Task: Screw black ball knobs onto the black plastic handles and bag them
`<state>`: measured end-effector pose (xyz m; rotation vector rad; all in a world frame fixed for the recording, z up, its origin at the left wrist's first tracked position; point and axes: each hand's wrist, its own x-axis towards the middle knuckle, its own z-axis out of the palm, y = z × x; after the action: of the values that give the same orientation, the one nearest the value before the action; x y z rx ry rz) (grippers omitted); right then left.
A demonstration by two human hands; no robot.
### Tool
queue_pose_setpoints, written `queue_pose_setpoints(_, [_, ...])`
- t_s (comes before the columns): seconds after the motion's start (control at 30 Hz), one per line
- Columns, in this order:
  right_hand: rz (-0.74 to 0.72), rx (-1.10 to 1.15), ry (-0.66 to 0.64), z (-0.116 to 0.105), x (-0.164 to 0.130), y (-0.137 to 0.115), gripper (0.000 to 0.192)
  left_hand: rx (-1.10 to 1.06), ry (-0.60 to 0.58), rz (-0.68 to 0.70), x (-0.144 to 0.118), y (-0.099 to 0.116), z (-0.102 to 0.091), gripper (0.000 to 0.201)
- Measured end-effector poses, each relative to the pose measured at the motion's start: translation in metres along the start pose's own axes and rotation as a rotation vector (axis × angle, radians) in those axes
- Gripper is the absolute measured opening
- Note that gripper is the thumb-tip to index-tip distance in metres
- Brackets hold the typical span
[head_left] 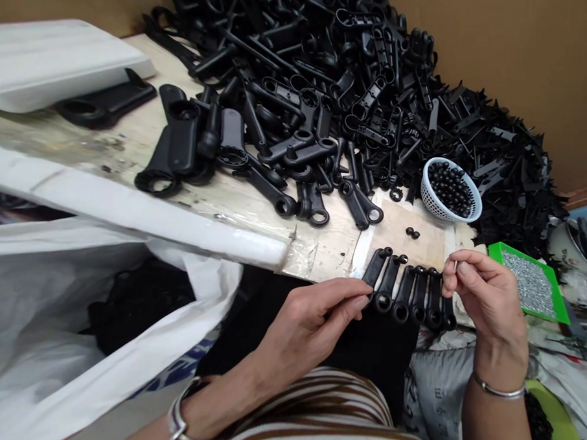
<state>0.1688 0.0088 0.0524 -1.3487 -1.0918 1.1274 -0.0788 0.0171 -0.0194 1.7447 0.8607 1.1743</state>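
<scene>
Six handles (405, 291) rowed on desk (321, 250), near side of basket (427, 195), leftmost between pinched left fingers (349, 287), rightmost beside right fingers (473, 259) holding small metal pin (455, 265), handles black, slender, ring-ended.

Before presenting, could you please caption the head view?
Left hand touching one of six lined-up black levers, right hand pinching a small pin.
</scene>
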Motion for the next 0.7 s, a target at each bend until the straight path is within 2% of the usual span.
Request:
queue_pose_setpoints(0.23, [-0.077, -0.114, 0.041, 0.000, -0.004, 0.005, 0.012, 0.065, 0.016, 0.056, -0.001, -0.002, 0.002, 0.013])
queue_pose_setpoints(0.33, [-0.145, -0.282, 0.070, 0.004, -0.006, 0.005, 0.008, 0.160, 0.044, 0.181, -0.001, -0.004, 0.005, 0.012])
queue_pose_setpoints(0.43, [-0.317, -0.554, 0.044, 0.011, -0.003, 0.003, 0.008, 0.307, 0.031, 0.342, 0.000, -0.007, 0.009, 0.013])
queue_pose_setpoints(0.57, [-0.535, -0.834, -0.054, 0.025, 0.012, 0.003, 0.009, 0.546, -0.050, 0.457, 0.001, -0.012, 0.015, 0.016])
queue_pose_setpoints(0.7, [-0.579, -0.906, -0.121, 0.036, 0.030, 0.012, 0.009, 0.651, -0.159, 0.456, -0.001, -0.018, 0.020, 0.018])
